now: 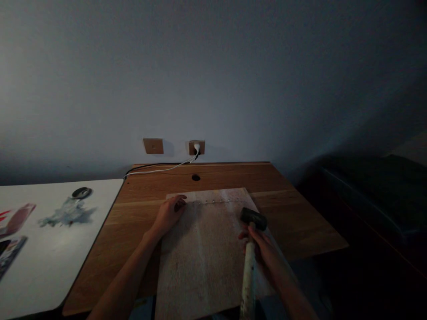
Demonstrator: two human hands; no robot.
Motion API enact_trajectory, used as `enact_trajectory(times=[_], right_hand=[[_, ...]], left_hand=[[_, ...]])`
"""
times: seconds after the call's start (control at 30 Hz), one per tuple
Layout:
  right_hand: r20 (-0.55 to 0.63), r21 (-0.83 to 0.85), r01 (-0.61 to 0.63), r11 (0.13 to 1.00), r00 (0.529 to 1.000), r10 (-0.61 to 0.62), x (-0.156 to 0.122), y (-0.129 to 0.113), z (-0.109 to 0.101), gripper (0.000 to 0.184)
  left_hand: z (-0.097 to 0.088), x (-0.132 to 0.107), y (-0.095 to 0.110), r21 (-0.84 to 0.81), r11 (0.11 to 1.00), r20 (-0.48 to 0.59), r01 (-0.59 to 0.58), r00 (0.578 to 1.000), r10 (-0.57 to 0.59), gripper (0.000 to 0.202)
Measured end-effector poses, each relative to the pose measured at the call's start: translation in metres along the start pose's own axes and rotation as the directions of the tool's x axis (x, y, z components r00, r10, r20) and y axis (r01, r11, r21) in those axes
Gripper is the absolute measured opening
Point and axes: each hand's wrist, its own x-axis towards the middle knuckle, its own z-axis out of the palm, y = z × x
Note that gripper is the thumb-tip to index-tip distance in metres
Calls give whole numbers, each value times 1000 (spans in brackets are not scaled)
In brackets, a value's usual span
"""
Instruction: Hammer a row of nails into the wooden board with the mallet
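Note:
My right hand (258,242) is wrapped round the pale handle of a hammer (254,218), close below its dark head. The hammer is over the right side of a wooden board (203,249). A row of small shiny nails (221,201) runs along the board's far part. At the left end of that row rests my left hand (171,211), its fingers curled together at the board's far left corner. Whatever those fingers may hold is too small and dark to make out.
The board lies on a brown wooden desk (293,222) against the wall. A white table (83,249) adjoins on the left, bearing a tape roll (82,192), a crumpled clear plastic bag (68,212) and a red-and-white packet (16,218). White and black cables (156,170) lead to a wall socket (196,147).

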Motion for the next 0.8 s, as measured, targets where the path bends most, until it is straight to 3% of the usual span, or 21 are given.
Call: enact_trajectory(times=[0.2,0.43,0.67,0.8], right_hand=[[-3,63,12,998,1000,-11,0,1,15,41],[53,190,-6,982,999,-4,-2,12,18,44],[40,248,72,966,996,-84,-10,27,28,48],[15,272,41,961,999,-47,-15,46,24,57]], left_hand=[[0,-1,-1,35,999,-7,-16,1000,16,27],[-2,-1,0,56,998,-12,-26,1000,26,24],[-1,0,-1,84,996,-20,-37,999,39,22],[-2,-1,0,80,996,-14,-50,999,52,23]])
